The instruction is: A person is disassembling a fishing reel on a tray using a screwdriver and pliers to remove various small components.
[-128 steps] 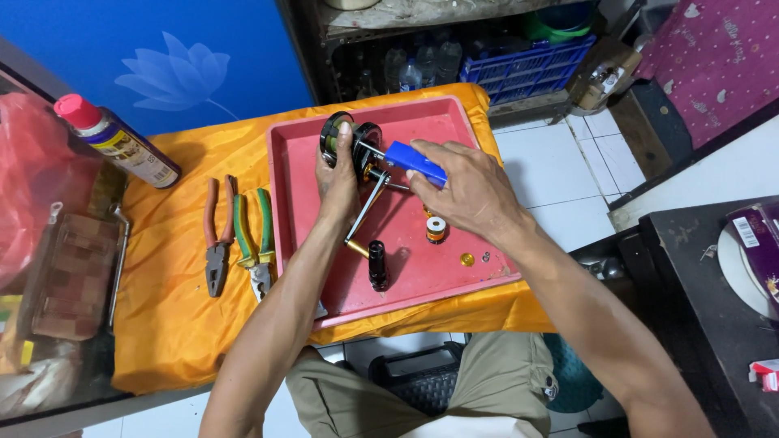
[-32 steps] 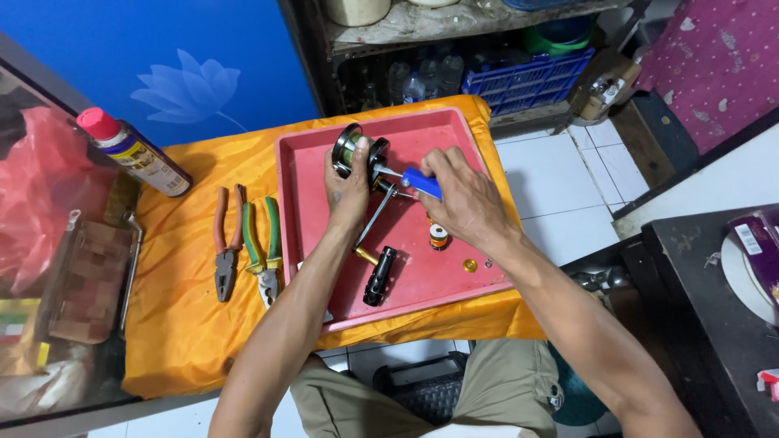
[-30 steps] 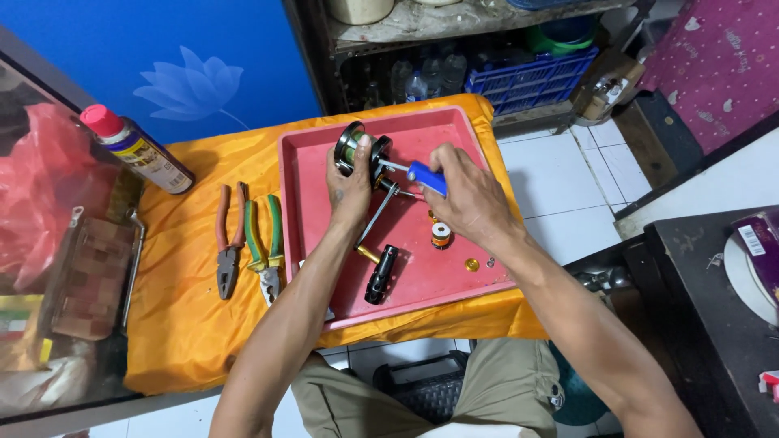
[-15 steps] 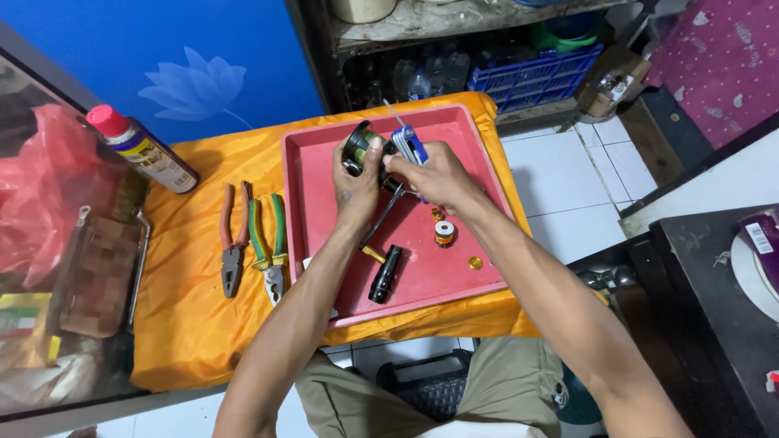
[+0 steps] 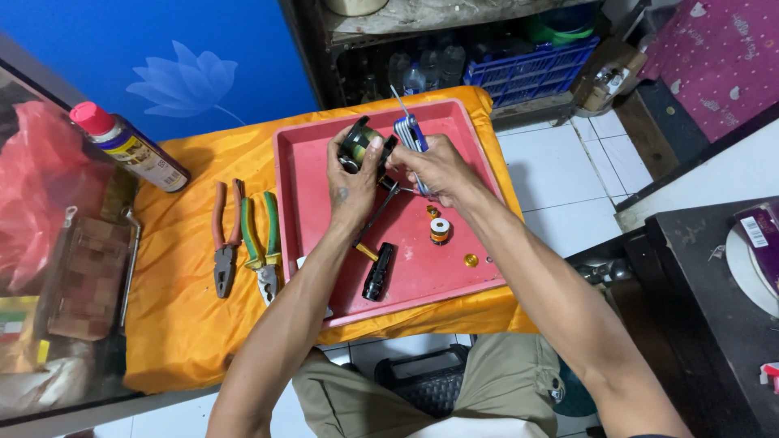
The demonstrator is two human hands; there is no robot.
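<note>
— While both hands sit over the red tray, what does each one have?

— The left hand is wrapped around a dark fishing reel, fingers curled shut on its round body, lifting it just above the far end of the tray. The right hand is closed on a blue-handled multi-tool, with a thin metal blade sticking up and away from the person.

— Do the tool and the reel meet?

— They are right beside each other, the tool against the reel's right side. Whether the tip is seated in anything I cannot tell; the fingers cover that spot.

— What hangs below the reel?

— A slim metal arm runs down from it towards the tray floor, ending near a black handle knob that lies on the tray.

— Anything else in the tray?

— A small spool-like part with an orange band, standing near the middle, and a little gold-coloured cap just beyond it to the right.

— And outside the tray?

— It rests on an orange cloth. To its left lie two pairs of pliers, side by side: orange-handled pliers and green-handled pliers. Further left, a spray can with a red cap lies tilted at the cloth's far corner, well apart from both hands.
</note>
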